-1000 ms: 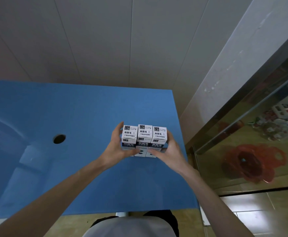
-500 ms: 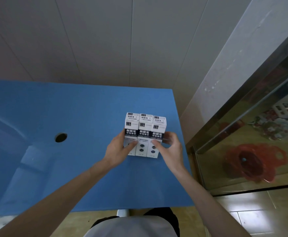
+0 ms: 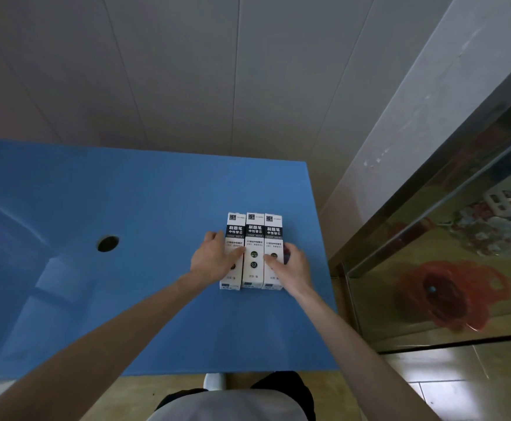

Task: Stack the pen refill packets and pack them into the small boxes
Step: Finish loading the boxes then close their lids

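Three white pen refill boxes (image 3: 254, 250) lie flat and side by side, touching along their long edges, near the right edge of the blue table (image 3: 126, 299), printed faces up. Our left hand (image 3: 214, 259) rests on the leftmost box, thumb laid across its face and fingers down its outer side; our right hand (image 3: 290, 265) does the same on the rightmost box, thumb on top and fingers curled round the outer edge. Together the two hands squeeze the row from both sides.

As we judge it, the packing is well along: these boxes look closed, squared up and set down as a neat row. We cannot tell from here whether refill packets are inside them. No loose packets and no empty boxes are in view, so what remains is uncertain. A round cable hole (image 3: 108, 243) sits well to the left, and a glass-fronted cabinet (image 3: 445, 268) stands beside the table.
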`<move>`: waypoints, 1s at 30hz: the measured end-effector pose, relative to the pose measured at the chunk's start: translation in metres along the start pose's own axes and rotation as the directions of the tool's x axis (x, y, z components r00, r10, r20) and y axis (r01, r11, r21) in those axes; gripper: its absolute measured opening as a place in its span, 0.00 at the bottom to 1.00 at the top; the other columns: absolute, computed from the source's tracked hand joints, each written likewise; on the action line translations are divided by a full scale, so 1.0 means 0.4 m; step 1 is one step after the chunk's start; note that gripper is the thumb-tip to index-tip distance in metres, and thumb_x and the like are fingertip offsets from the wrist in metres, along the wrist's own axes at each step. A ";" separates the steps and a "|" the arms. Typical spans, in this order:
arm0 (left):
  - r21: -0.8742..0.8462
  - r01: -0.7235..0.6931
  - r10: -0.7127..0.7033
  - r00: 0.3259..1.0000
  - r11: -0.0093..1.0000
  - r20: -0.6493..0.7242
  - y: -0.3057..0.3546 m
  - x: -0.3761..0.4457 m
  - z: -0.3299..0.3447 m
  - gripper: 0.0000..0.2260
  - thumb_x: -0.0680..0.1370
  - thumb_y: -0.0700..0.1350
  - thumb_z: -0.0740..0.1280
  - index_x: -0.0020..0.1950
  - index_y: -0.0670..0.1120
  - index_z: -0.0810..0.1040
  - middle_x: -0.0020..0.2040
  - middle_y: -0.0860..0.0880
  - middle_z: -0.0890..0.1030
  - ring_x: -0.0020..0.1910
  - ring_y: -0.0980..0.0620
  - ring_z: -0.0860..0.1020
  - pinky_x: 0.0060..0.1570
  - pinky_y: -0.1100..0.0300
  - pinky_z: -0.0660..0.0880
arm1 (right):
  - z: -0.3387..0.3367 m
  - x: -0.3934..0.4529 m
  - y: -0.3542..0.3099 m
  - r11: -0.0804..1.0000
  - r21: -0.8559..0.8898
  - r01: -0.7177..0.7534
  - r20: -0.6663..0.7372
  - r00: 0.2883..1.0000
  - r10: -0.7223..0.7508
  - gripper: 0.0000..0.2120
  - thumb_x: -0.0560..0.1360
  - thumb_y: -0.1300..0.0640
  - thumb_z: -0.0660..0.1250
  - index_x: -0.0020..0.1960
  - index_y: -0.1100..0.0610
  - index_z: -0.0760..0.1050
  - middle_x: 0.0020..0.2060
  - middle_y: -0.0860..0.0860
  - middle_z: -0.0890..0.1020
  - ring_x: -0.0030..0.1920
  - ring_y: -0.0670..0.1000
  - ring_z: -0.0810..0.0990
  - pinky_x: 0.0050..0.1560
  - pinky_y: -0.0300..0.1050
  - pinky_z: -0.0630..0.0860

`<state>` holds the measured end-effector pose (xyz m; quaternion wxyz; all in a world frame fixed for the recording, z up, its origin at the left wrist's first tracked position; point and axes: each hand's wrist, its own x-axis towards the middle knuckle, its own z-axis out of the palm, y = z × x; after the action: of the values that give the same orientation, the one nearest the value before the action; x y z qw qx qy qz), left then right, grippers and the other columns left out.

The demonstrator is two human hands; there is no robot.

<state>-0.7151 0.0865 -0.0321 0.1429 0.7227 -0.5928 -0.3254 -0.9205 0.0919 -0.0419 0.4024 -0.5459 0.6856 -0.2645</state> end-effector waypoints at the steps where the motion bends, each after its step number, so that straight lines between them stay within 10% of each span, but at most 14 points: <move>1: -0.029 -0.014 0.013 1.000 0.999 -0.023 -0.006 -0.008 0.005 0.22 0.79 0.61 0.66 0.66 0.49 0.71 0.63 0.49 0.72 0.54 0.47 0.80 0.50 0.49 0.79 | 0.003 -0.008 0.004 1.000 0.011 0.011 -0.004 1.000 -0.011 0.18 0.71 0.44 0.75 0.59 0.46 0.77 0.52 0.43 0.84 0.52 0.45 0.82 0.56 0.54 0.82; 14: -0.173 -0.058 0.050 0.998 0.983 -0.047 -0.031 -0.037 0.054 0.32 0.76 0.60 0.70 0.77 0.56 0.63 0.69 0.52 0.72 0.66 0.48 0.74 0.57 0.45 0.77 | 0.007 -0.030 -0.005 0.996 0.085 0.038 0.109 0.993 -0.047 0.27 0.62 0.42 0.78 0.59 0.32 0.73 0.57 0.40 0.83 0.59 0.44 0.81 0.57 0.54 0.83; 22: -0.255 -0.028 0.045 0.997 0.966 0.060 -0.043 0.006 0.060 0.39 0.72 0.56 0.74 0.79 0.55 0.59 0.73 0.48 0.69 0.73 0.43 0.64 0.70 0.40 0.67 | -0.006 -0.033 -0.010 0.984 0.176 0.004 0.163 0.986 -0.033 0.27 0.72 0.65 0.78 0.63 0.44 0.73 0.58 0.44 0.84 0.57 0.46 0.84 0.55 0.48 0.84; 30: -0.268 -0.023 0.043 0.997 0.963 0.066 -0.040 -0.007 0.068 0.37 0.71 0.59 0.72 0.77 0.56 0.60 0.70 0.50 0.72 0.70 0.43 0.66 0.69 0.41 0.67 | -0.012 -0.026 0.006 0.981 0.193 0.017 0.204 0.977 -0.057 0.28 0.73 0.64 0.77 0.66 0.46 0.72 0.60 0.45 0.84 0.59 0.45 0.83 0.55 0.45 0.83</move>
<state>-0.7204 0.0982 -0.0612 0.2231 0.6748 -0.5602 -0.4255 -0.9249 0.1024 -0.0387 0.5173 -0.5425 0.6009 -0.2775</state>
